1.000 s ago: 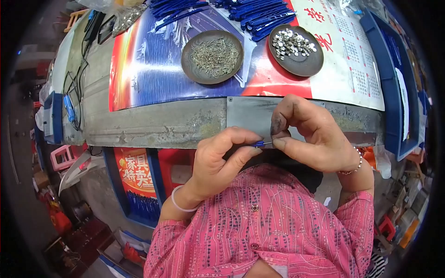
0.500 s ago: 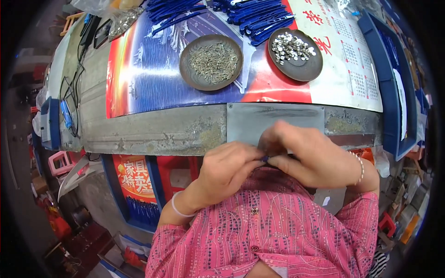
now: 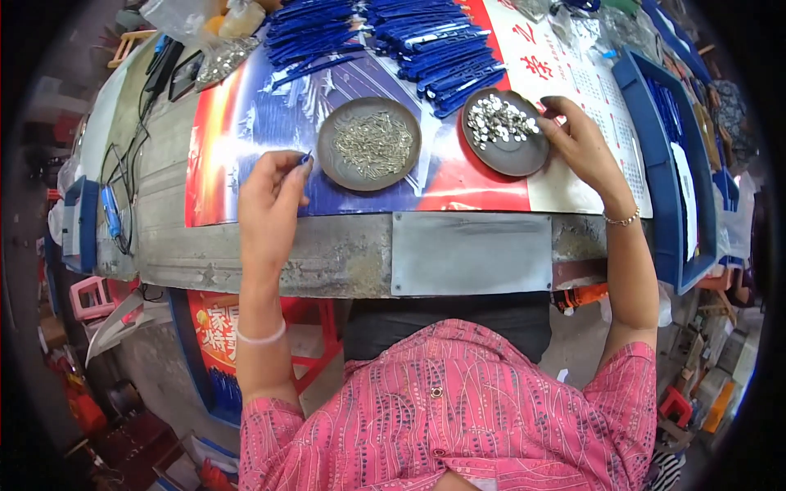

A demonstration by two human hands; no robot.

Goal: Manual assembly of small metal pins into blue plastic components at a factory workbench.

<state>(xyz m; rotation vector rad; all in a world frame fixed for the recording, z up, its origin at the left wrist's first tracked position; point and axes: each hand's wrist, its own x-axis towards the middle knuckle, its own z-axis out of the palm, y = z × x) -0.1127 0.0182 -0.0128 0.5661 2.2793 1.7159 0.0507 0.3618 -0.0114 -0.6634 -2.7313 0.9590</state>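
Observation:
My left hand (image 3: 272,196) is raised over the table's left part, pinching a small blue piece (image 3: 305,159) between thumb and forefinger, just left of a round dark dish of thin metal pins (image 3: 369,143). My right hand (image 3: 577,141) reaches to the right rim of a second dark dish holding shiny silver pieces (image 3: 501,123), fingertips curled at its edge; whether it holds anything I cannot tell. A grey metal plate (image 3: 471,252) lies at the table's front edge between my arms.
Piles of blue strips (image 3: 385,37) lie at the back of the table on a red, white and blue printed sheet (image 3: 246,139). A blue tray (image 3: 671,155) stands at the right. Cables and a blue tool (image 3: 110,209) lie at the left. A pink stool (image 3: 86,299) stands below.
Both hands were together over the grey plate at the front edge. They have parted: the left went up to the pin dish with the blue piece, the right to the silver-piece dish.

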